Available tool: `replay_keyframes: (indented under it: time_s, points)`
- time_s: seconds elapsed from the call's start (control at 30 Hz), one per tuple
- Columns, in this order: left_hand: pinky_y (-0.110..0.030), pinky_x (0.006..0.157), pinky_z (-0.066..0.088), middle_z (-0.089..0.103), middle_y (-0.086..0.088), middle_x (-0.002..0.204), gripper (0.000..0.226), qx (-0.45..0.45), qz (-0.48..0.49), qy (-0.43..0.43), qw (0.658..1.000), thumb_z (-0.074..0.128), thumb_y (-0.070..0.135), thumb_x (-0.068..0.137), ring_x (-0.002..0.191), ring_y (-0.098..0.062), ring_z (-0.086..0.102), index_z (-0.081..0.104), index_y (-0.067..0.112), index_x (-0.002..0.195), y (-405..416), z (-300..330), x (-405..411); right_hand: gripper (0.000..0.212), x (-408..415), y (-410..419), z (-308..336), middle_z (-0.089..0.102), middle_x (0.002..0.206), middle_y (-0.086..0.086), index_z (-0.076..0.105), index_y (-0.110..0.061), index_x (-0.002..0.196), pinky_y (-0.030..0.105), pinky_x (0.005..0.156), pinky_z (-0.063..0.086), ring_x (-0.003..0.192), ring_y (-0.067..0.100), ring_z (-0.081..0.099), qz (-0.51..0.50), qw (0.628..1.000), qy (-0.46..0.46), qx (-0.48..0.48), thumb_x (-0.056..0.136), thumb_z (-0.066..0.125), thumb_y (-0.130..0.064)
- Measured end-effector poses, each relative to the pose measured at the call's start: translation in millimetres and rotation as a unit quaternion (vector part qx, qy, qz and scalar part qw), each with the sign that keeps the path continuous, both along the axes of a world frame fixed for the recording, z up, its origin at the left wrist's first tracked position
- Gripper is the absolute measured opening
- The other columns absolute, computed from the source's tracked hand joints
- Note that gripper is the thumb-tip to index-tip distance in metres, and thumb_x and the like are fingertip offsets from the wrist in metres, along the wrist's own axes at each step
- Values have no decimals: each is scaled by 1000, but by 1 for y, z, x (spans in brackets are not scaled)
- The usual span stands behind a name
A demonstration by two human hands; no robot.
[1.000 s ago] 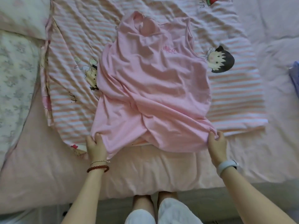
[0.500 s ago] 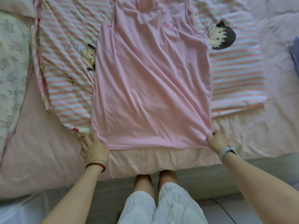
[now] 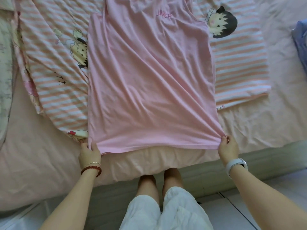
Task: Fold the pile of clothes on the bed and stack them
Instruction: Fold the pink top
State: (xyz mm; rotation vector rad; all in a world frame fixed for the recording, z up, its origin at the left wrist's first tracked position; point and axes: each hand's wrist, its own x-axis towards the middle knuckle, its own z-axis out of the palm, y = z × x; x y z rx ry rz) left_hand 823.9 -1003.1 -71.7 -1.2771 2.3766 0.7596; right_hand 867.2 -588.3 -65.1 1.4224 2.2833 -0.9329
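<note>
The pink sleeveless top [image 3: 149, 83] lies face up along the bed [image 3: 49, 163], its neck end away from the person and its hem at the near edge of the mattress. Most of it rests on a striped cartoon-print blanket [image 3: 239, 63]. The left hand [image 3: 89, 153] pinches the left hem corner, thumb on top of the cloth with the fingers [image 3: 93, 147] curled under it. The right hand [image 3: 228, 149] pinches the right hem corner the same way, and creases fan out from that grip up across the body of the top.

The step in hand looks like laying the garment flat before the first fold. To do it well, I'd say both corners want an even outward and downward pull, so the diagonal wrinkles on the right side run out and the hem sits straight. The left side seam looks slightly tucked near the corner; it may need easing out. Pulling too hard could drag the blanket along. A blue garment [image 3: 300, 45] waits at the far right of the bed, well apart.
</note>
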Motion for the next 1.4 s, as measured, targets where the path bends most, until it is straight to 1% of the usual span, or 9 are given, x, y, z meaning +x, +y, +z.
replay_keyframes:
  time_s: [0.17,0.27,0.43,0.53,0.7,1.03,1.17,1.3,1.4]
  points:
    - [-52,96,35,35,-24,136,51,-79,-57,-97,990,55,12,86,120,-41,39,34,7,132,14,14,12,43,3,-10,5,47,128,19,39,-8,132,43,89,39,106,37,50,95,973,-196,74,89,44,-8]
    - [-56,106,20,13,-15,152,77,-124,-217,-42,967,58,12,80,137,-36,16,19,19,146,33,20,9,65,-13,-32,-1,35,140,20,26,-11,141,48,104,32,125,39,37,181,964,-149,124,81,50,-3]
    - [-47,112,18,-16,-1,156,71,-40,-543,-139,827,42,25,90,143,-27,-10,1,36,147,61,0,-1,59,-25,-66,-15,7,156,7,13,-24,148,44,109,26,139,31,16,441,883,-142,69,94,35,-19]
    - [-42,103,34,0,-3,156,61,-11,-551,-209,808,41,24,92,141,-27,10,15,29,146,62,-1,-8,50,-23,-64,-13,15,154,6,23,-23,143,44,104,32,134,34,26,426,876,-225,8,94,34,-20]
    - [-33,91,39,54,-4,125,37,-65,-537,-103,835,38,26,93,117,-24,47,50,18,127,90,29,-64,28,-69,-51,15,60,116,15,59,-9,108,37,86,46,108,34,55,354,926,-128,13,90,37,-14]
    - [-36,94,37,57,-13,117,29,22,-477,177,861,47,13,91,112,-30,48,60,8,117,215,63,-295,33,-297,17,51,58,122,12,55,-6,123,31,86,40,111,27,53,259,950,175,15,94,42,-12]
    - [-37,94,38,58,-14,117,27,0,-464,216,859,47,11,91,113,-31,49,62,6,113,252,47,-383,29,-381,39,30,63,109,10,59,-4,114,30,82,39,102,26,56,255,948,185,-32,95,43,-19]
    - [-41,100,35,52,-11,131,34,-50,-494,230,837,45,12,92,123,-29,41,56,10,124,269,28,-448,28,-427,37,18,46,63,3,51,-10,73,30,62,31,66,21,44,334,924,157,-102,94,45,-28]
    - [-48,106,26,31,-4,148,50,-82,-513,202,831,46,23,94,135,-26,26,34,16,142,283,19,-491,39,-434,37,20,55,65,6,53,-6,70,35,57,39,62,22,51,389,903,104,-149,89,51,-40]
